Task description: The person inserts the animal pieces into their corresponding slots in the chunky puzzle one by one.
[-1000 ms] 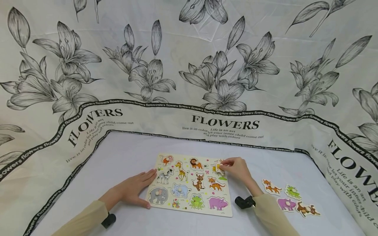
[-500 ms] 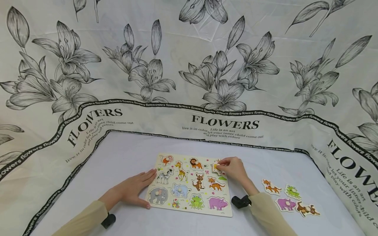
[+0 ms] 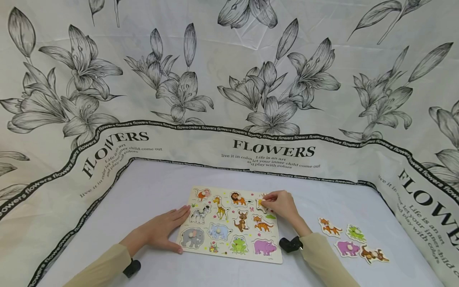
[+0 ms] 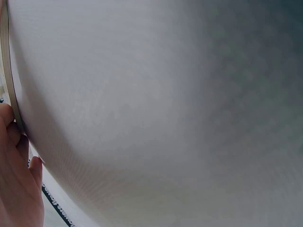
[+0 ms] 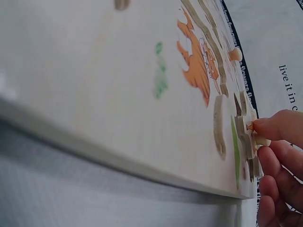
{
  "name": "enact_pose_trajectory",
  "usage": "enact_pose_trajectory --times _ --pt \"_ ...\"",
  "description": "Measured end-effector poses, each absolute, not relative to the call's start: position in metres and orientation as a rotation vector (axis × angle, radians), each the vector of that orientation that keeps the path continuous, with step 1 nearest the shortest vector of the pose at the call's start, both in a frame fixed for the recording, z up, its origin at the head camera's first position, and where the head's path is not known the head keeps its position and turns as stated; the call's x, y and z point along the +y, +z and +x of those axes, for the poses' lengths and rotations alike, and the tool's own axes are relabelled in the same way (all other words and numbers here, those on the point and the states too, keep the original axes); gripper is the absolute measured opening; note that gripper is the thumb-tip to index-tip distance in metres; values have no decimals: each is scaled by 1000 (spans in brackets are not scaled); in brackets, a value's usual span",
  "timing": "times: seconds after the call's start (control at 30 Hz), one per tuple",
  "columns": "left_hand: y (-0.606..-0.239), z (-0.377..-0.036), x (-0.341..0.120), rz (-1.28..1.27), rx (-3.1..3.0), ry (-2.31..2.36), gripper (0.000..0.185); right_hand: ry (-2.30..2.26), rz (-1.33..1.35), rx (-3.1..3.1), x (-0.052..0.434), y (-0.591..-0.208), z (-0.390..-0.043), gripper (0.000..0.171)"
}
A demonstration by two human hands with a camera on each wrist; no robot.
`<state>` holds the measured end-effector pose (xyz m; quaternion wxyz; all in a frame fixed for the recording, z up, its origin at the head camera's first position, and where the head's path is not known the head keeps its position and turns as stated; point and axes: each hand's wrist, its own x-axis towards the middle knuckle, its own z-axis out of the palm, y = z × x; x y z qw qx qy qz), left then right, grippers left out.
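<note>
A wooden animal puzzle board (image 3: 248, 238) lies on the white cloth. My right hand (image 3: 281, 204) is over its far right corner and pinches the knob of a white and yellow puzzle piece (image 3: 260, 205). That puzzle piece (image 5: 244, 125) stands close to the board's surface in the right wrist view; whether it is seated in its recess I cannot tell. On the other side, my left hand (image 3: 162, 229) rests along the board's left edge, fingers extended and thumb near the near-left corner. The left wrist view catches part of the left hand (image 4: 19, 179) against the board's edge.
Right of the board lie loose pieces: a tiger (image 3: 330, 227), a frog (image 3: 356, 233), a purple hippo (image 3: 348, 248) and a kangaroo (image 3: 374, 254). Knobbed pieces such as the elephant (image 3: 192, 239) and lion (image 3: 237, 199) sit on the board. A flower-printed curtain (image 3: 201, 99) surrounds the cloth.
My right hand has shifted slightly left with the puzzle piece, which has turned a little over the far right corner. The left hand and board have stayed put.
</note>
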<state>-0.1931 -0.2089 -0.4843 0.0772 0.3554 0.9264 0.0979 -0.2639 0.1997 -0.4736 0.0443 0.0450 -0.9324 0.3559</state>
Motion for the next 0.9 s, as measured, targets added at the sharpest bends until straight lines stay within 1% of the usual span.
enact_pose_trajectory --times 0.9 --pt "-487 -195 -211 1071 2785 288 112 1050 126 -2869 200 -478 -264 17"
